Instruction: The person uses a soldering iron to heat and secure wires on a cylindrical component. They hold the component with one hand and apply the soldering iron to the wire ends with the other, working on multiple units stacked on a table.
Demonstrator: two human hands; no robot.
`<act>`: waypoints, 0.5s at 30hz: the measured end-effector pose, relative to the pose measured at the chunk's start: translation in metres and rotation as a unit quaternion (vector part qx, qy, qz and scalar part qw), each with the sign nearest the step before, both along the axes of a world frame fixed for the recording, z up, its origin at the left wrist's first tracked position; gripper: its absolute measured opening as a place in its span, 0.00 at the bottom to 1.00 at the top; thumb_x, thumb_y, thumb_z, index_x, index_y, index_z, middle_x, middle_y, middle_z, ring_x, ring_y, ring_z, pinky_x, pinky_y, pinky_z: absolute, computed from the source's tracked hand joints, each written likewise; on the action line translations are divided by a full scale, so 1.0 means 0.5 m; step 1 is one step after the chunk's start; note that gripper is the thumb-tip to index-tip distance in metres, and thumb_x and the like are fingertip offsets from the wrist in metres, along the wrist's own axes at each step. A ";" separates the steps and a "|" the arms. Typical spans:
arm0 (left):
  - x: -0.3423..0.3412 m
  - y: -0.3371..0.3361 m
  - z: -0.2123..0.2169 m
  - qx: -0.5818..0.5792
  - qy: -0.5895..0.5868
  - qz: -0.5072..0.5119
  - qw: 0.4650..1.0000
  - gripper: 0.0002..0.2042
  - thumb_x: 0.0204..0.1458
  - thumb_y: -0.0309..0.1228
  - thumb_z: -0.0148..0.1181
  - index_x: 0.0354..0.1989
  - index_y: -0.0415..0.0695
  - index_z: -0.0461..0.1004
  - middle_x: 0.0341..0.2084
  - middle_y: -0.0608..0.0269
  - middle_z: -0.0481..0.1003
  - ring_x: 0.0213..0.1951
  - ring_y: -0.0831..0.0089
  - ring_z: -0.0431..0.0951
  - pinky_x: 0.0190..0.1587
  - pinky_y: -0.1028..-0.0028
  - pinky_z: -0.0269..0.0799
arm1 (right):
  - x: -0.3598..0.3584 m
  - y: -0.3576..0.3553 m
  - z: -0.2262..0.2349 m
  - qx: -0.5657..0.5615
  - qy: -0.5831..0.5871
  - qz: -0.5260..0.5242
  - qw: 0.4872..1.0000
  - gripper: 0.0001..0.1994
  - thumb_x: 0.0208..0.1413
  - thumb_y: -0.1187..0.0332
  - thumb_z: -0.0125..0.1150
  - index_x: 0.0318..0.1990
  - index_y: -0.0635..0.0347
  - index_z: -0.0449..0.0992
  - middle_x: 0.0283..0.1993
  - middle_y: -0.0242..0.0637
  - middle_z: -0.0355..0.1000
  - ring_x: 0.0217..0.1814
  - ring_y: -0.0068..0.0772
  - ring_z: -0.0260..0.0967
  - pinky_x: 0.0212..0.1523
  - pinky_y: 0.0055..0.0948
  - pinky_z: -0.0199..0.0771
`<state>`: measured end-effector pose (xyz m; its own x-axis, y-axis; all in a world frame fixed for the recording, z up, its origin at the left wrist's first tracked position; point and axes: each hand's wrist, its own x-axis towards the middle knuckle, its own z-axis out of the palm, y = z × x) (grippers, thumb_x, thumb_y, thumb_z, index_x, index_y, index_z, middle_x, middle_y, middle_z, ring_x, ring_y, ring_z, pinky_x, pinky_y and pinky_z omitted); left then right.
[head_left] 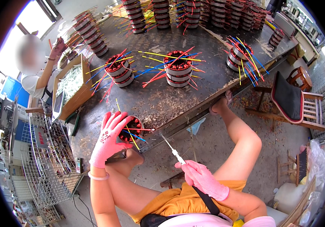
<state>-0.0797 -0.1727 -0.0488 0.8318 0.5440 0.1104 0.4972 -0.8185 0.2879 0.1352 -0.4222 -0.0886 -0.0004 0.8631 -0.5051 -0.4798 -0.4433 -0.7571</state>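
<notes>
My left hand [110,139], in a pink glove, grips the near side of a motor stator [135,124] at the table's near edge. Its fingers lie over the rim and the thumb sits lower on the side. Red, blue and yellow wires stick out of this stator. A red wire [143,129] points right, toward the tool tip. My right hand [205,178], also gloved in pink, is closed around a slim white-handled tool [175,152] with a thin metal shaft. The tool's tip is near the end of the red wire; whether they touch, I cannot tell.
Three wired stators [178,70] stand across the dark worn table [147,102], with tall stator stacks [162,15] behind. At left are a cardboard box [80,89] of white pieces, wire racks [53,151] and a co-worker [37,81]. A wooden chair [291,100] stands right.
</notes>
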 end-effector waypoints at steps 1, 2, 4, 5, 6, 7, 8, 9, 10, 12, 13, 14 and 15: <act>-0.001 0.000 -0.001 0.002 -0.001 0.000 1.000 0.45 0.27 0.34 0.76 0.64 0.48 0.68 0.62 0.56 0.68 0.68 0.54 0.60 0.74 0.51 0.44 | 0.002 -0.001 0.000 0.000 0.007 -0.001 1.000 0.16 0.71 0.64 0.46 0.56 0.67 0.72 0.25 0.22 0.59 0.22 0.13 0.54 0.24 0.18 0.53; 0.000 0.002 -0.004 0.003 -0.012 0.004 1.000 0.45 0.26 0.35 0.76 0.63 0.49 0.68 0.61 0.56 0.68 0.67 0.53 0.60 0.74 0.50 0.45 | 0.003 -0.002 0.000 -0.001 0.013 -0.003 1.000 0.16 0.71 0.64 0.46 0.56 0.67 0.72 0.24 0.22 0.58 0.22 0.14 0.53 0.24 0.19 0.53; 0.002 0.004 -0.010 0.005 -0.033 0.011 0.999 0.47 0.24 0.36 0.78 0.63 0.49 0.68 0.58 0.55 0.68 0.66 0.52 0.61 0.73 0.49 0.45 | 0.002 -0.004 0.000 -0.018 0.034 -0.030 0.999 0.16 0.71 0.65 0.47 0.55 0.67 0.72 0.21 0.22 0.58 0.21 0.12 0.52 0.23 0.17 0.51; 0.005 0.003 -0.007 0.012 -0.025 0.015 1.000 0.48 0.23 0.37 0.78 0.63 0.49 0.68 0.57 0.55 0.68 0.65 0.51 0.61 0.73 0.49 0.45 | 0.002 -0.003 0.001 -0.023 0.045 -0.043 0.998 0.15 0.71 0.65 0.48 0.55 0.67 0.73 0.19 0.22 0.58 0.20 0.12 0.52 0.22 0.17 0.49; 0.010 -0.001 -0.005 0.018 -0.017 0.020 0.999 0.48 0.22 0.38 0.79 0.63 0.48 0.68 0.56 0.54 0.68 0.65 0.50 0.61 0.73 0.48 0.46 | 0.004 -0.005 0.003 -0.021 0.039 -0.045 0.998 0.15 0.71 0.65 0.48 0.55 0.67 0.73 0.19 0.22 0.58 0.20 0.12 0.52 0.22 0.17 0.49; 0.013 -0.004 -0.002 0.025 -0.010 0.024 0.999 0.49 0.21 0.38 0.79 0.63 0.48 0.68 0.55 0.54 0.67 0.64 0.49 0.61 0.73 0.47 0.46 | 0.008 -0.009 0.006 -0.019 0.033 -0.048 0.998 0.15 0.71 0.65 0.48 0.55 0.66 0.73 0.19 0.22 0.58 0.20 0.12 0.51 0.21 0.17 0.48; 0.010 -0.004 -0.004 0.018 0.000 0.031 0.999 0.50 0.21 0.40 0.80 0.64 0.48 0.67 0.54 0.54 0.66 0.64 0.47 0.61 0.73 0.46 0.45 | 0.010 -0.011 0.009 -0.013 0.029 -0.049 0.998 0.15 0.70 0.64 0.48 0.55 0.66 0.73 0.19 0.22 0.57 0.20 0.12 0.51 0.21 0.17 0.48; 0.009 0.001 -0.002 0.027 -0.003 0.007 1.000 0.50 0.21 0.40 0.80 0.63 0.46 0.67 0.55 0.53 0.68 0.65 0.49 0.61 0.73 0.47 0.44 | 0.014 -0.013 0.016 -0.014 0.028 -0.049 0.998 0.15 0.70 0.64 0.49 0.55 0.65 0.73 0.19 0.22 0.58 0.20 0.12 0.51 0.21 0.17 0.48; 0.008 0.005 -0.009 0.014 -0.016 0.002 1.000 0.49 0.21 0.40 0.80 0.63 0.46 0.68 0.56 0.52 0.69 0.65 0.51 0.62 0.74 0.48 0.43 | 0.019 -0.016 0.025 -0.015 0.027 -0.049 0.998 0.15 0.70 0.64 0.49 0.55 0.65 0.73 0.19 0.22 0.58 0.20 0.12 0.51 0.21 0.17 0.47; 0.011 0.006 -0.017 0.004 -0.028 0.008 1.000 0.48 0.22 0.42 0.80 0.61 0.43 0.68 0.57 0.51 0.71 0.66 0.55 0.63 0.74 0.51 0.43 | 0.030 -0.025 0.024 -0.018 0.020 -0.049 0.998 0.16 0.70 0.62 0.49 0.56 0.64 0.73 0.19 0.22 0.58 0.19 0.12 0.50 0.20 0.17 0.46; 0.012 0.005 -0.019 -0.004 -0.031 0.006 0.999 0.48 0.23 0.43 0.80 0.61 0.42 0.69 0.56 0.52 0.72 0.66 0.55 0.64 0.74 0.51 0.43 | 0.032 -0.032 0.025 -0.018 0.013 -0.046 0.999 0.16 0.70 0.62 0.49 0.56 0.63 0.73 0.19 0.22 0.59 0.19 0.11 0.49 0.20 0.17 0.46; 0.014 0.007 -0.016 -0.010 -0.042 0.009 0.999 0.48 0.23 0.43 0.80 0.60 0.41 0.69 0.55 0.52 0.72 0.65 0.56 0.64 0.74 0.52 0.43 | 0.044 -0.035 0.027 -0.010 0.003 -0.040 0.999 0.16 0.71 0.62 0.49 0.56 0.63 0.73 0.20 0.22 0.59 0.19 0.11 0.49 0.20 0.17 0.47; 0.010 0.006 -0.011 -0.016 -0.053 0.014 0.998 0.47 0.24 0.44 0.80 0.60 0.40 0.69 0.55 0.52 0.72 0.65 0.56 0.65 0.74 0.52 0.44 | 0.052 -0.037 0.029 -0.002 -0.006 -0.033 0.999 0.16 0.71 0.61 0.49 0.56 0.63 0.73 0.20 0.22 0.60 0.19 0.11 0.49 0.21 0.17 0.47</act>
